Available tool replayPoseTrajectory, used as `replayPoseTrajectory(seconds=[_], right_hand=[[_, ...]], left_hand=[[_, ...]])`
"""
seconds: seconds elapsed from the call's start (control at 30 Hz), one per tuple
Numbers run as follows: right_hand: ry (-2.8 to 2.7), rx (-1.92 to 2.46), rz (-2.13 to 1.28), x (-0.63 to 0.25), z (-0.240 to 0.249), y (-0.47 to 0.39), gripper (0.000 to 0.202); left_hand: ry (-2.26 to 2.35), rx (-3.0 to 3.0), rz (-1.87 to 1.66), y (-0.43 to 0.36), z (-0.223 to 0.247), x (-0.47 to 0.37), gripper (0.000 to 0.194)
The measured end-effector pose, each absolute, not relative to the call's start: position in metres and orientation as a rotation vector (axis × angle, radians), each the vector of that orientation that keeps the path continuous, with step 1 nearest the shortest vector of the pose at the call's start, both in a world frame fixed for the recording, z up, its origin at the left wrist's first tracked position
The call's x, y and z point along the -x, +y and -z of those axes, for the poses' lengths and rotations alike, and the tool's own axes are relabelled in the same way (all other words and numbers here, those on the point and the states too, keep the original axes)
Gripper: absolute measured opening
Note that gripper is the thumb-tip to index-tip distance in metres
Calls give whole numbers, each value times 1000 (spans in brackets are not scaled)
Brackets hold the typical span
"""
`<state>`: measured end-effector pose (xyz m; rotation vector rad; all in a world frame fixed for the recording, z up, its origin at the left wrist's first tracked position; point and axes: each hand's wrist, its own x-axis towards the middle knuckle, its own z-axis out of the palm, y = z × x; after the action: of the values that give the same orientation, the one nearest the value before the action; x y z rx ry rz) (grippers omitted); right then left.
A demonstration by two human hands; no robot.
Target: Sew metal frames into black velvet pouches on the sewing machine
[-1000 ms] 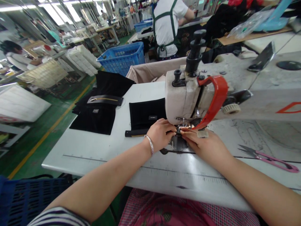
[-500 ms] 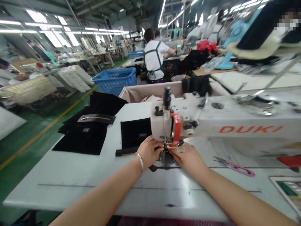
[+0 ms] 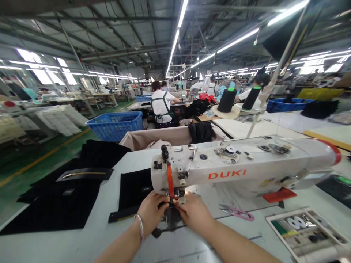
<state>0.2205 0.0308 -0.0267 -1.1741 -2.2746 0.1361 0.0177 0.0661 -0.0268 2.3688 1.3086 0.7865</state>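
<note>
We see the black panel [image 3: 134, 184] left of centre in the frame, lying flat on the table [image 3: 102, 237], its right edge passing behind the machine's head; a dark strip with a zip [image 3: 124, 214] lies along its near edge. Against the machine, both look unmoved since a second ago. Our left hand [image 3: 150, 212], a bracelet [image 3: 140, 227] at its wrist, keeps its place by the needle, thumb and fingertips drawn close together; we cannot tell whether they pinch cloth. Our right hand [image 3: 196, 213] is still opposite, fingertips at the presser foot, its grip likewise hidden from us.

What has changed is mostly our view, swung upward and to the right: the sewing machine [image 3: 238, 173] sits lower, its arm now shown right across to the red end. The pink-handled snips [image 3: 238, 213] lie right of our right hand, and the tray [image 3: 279, 239] at lower right, cut off half a second ago, shows far more fully. The pile of black panels [image 3: 82, 204] fills the lower left. Beyond, two thread cones [image 3: 227, 100] have come into view at upper right, and ceiling lights [image 3: 183, 12] now cross the top.
</note>
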Motion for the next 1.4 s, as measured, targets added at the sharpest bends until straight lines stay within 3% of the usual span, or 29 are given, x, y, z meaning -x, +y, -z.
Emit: replayPoseTrajectory(seconds=[0.13,0.3,0.37,0.6,0.73,0.87,0.97,1.13,1.3,1.4], right_hand=[[-2220,1158,-132,-223,24,30,20],[-2126,1117,-174,-232,24,23,21],[-2134,1088,-190,-235,28,24,21],[-2215,1127,-29,-227,37,30,28],[-2274,1163,22,-245,26,25,24],[-2266,1308,92,-305,20,5,29],[-2285,1549,153,-359,38,-17,42],[-2420,1481,173,-411,75,-42,43],[-2320,1589,259,-389,59,-36,35],[-2281,1650,144,-337,38,-24,32]], left_hand=[[1318,-2489,-658,59,14,-12,22],[1296,-2597,-235,-4,-3,23,93],[1344,-2548,-158,-33,-7,37,104],[1542,-2527,-166,-37,-15,17,53],[1471,-2674,-36,-15,-16,-11,59],[1367,-2717,24,-15,-18,-3,51],[1339,-2736,33,-21,-18,9,52],[1488,-2696,-14,-32,-10,8,53],[1569,-2655,-66,-38,-3,5,56],[1591,-2635,-103,-38,-1,5,56]])
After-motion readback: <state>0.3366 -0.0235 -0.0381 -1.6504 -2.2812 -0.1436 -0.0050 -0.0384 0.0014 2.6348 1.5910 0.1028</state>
